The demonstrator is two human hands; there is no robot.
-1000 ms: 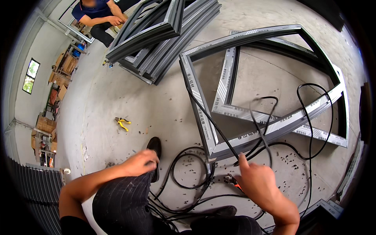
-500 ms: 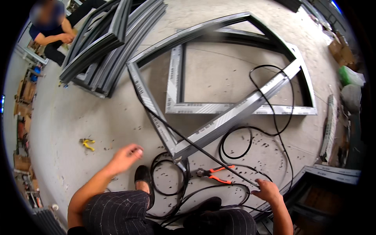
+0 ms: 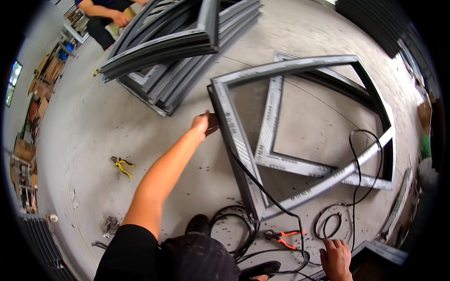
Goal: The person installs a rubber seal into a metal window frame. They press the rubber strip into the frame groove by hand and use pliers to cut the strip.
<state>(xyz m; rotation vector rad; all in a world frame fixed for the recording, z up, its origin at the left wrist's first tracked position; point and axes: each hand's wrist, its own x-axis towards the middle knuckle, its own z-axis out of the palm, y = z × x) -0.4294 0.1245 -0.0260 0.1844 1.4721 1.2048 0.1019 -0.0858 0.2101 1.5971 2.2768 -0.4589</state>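
Note:
My left hand reaches out to the outer left side of a grey window frame, near its far left corner. Its fingers are bent against that side, in shadow, and whatever they grip there is hidden. A long black rubber strip comes off the same side, crosses the frame's near corner and drops in a curve to the floor. At the lower right, my right hand is palm down with its thumb apart from loosely bent fingers, and no held thing shows. Orange-handled pliers lie between the near corner and my right hand.
Beneath the window frame is a second grey frame. More frames are stacked at the far left, beside a co-worker's arm. Yellow-handled pliers and black scraps lie on the floor. Strip coils surround my shoe.
My left hand has moved forward to the frame's outer side. My right hand has let go of the strip, which now hangs slack. The view has shifted left, so the scene sits farther right.

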